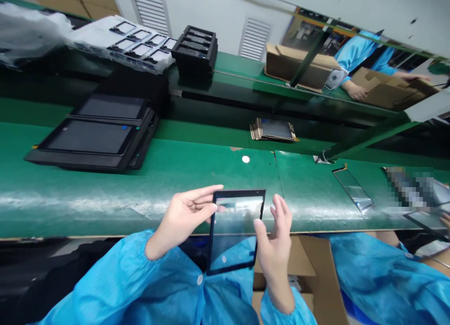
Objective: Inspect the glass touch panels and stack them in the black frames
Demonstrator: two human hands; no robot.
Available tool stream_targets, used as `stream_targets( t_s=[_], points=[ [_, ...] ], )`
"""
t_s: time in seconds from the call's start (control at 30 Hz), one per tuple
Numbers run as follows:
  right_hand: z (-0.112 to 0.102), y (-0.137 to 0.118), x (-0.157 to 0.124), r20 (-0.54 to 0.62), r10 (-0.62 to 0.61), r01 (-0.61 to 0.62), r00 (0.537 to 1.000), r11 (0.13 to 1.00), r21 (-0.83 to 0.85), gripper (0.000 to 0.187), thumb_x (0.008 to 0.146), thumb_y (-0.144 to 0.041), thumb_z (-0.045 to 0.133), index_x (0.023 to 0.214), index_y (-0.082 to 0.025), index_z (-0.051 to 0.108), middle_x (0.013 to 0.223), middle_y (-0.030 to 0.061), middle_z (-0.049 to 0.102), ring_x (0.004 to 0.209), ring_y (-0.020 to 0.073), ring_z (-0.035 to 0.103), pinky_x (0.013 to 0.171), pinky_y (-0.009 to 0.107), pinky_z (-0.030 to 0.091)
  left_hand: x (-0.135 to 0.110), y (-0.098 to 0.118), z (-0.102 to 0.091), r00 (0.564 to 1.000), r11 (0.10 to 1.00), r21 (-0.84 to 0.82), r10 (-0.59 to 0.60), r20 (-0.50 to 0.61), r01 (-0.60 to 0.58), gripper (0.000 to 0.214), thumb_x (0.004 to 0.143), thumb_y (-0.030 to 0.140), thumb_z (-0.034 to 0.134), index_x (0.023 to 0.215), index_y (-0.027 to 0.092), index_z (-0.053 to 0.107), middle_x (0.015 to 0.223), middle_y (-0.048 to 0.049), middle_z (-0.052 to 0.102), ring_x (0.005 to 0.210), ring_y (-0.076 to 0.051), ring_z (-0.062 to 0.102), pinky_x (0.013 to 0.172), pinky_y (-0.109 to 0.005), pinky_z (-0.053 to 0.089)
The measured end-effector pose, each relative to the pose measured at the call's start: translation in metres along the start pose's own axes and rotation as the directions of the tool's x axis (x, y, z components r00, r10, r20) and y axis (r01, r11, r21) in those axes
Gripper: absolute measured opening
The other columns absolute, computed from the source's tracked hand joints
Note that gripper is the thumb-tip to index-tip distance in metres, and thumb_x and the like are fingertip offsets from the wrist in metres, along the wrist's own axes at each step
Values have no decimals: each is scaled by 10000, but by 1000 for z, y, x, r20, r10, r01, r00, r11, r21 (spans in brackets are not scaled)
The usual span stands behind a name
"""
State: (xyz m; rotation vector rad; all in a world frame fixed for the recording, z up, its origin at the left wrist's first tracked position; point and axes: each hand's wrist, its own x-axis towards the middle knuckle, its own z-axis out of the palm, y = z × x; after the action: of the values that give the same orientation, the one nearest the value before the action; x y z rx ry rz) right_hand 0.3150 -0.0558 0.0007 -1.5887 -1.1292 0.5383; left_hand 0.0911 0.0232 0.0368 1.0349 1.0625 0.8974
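Note:
I hold a black-framed glass screen panel upright in front of me, just off the near edge of the green conveyor belt. My left hand grips its left edge between thumb and fingers. On the right edge, my right hand holds it with the thumb on the glass face and the fingers behind. Both arms are in blue sleeves.
Black trays with screens lie stacked at left, more trays behind. A stack of panels lies mid-belt, a loose glass panel at right. Cardboard boxes stand at the far side. Co-workers in blue are opposite and at my right.

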Motion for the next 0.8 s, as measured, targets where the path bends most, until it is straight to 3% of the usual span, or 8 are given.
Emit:
stream_targets(
  t_s=[0.07,0.13,0.23,0.57,0.63,0.7,0.73,0.8],
  points=[
    [-7,-9,14,79,86,-99,993,980,172,544,1007,-378,659,1539,-293,584,1421,132,707,1270,306,696,1092,511,545,-4,7,0,1000,998,66,-3,25,2,454,849,299,830,1281,162,808,876,-81,849,867,-271,848,623,-212,644],
    [-12,-17,24,161,176,-217,971,935,282,428,992,-380,685,1399,-252,708,1040,96,849,927,260,809,916,434,635,-8,12,-1,999,993,117,-7,41,2,445,832,298,826,1257,167,821,823,-68,847,828,-267,848,617,-223,644],
    [-14,-25,31,172,215,-262,961,906,332,238,928,-363,758,1108,-222,821,697,39,817,664,221,794,796,377,656,-11,17,-2,999,985,169,-19,51,10,449,815,306,826,1243,169,828,801,-70,850,779,-256,843,607,-224,640],
    [-9,-36,27,135,243,-277,961,888,367,154,904,-331,766,984,-212,820,647,38,809,664,241,829,704,315,668,-12,7,-14,994,965,259,21,106,-48,462,896,420,775,1296,191,800,916,-117,867,827,-270,845,671,-260,670],
    [-5,-39,26,173,228,-277,958,890,362,135,905,-318,765,976,-215,818,683,41,823,651,227,826,672,287,661,-11,11,-12,982,909,385,105,156,-159,430,934,407,729,1328,243,784,1238,-126,821,1082,-303,810,831,-317,678],
    [2,-42,24,267,217,-306,939,882,357,161,891,-305,790,1028,-223,811,735,33,837,656,210,825,657,264,654,-9,17,-6,947,787,536,192,258,-306,444,934,373,730,1373,306,754,1533,-80,655,1359,-337,664,1057,-401,600],
    [5,-42,23,327,217,-335,920,868,366,219,867,-304,820,1072,-231,802,754,21,839,660,205,824,660,262,655,-8,20,-4,923,723,587,198,329,-365,476,931,353,733,1407,327,728,1569,-62,623,1397,-343,630,1116,-434,558],
    [8,-41,24,431,219,-402,875,825,397,367,810,-331,885,1152,-253,778,815,6,846,671,198,820,682,276,664,-6,23,0,881,678,609,125,457,-412,534,952,318,700,1483,340,658,1428,-59,736,1236,-321,736,1087,-454,573]
  ],
)
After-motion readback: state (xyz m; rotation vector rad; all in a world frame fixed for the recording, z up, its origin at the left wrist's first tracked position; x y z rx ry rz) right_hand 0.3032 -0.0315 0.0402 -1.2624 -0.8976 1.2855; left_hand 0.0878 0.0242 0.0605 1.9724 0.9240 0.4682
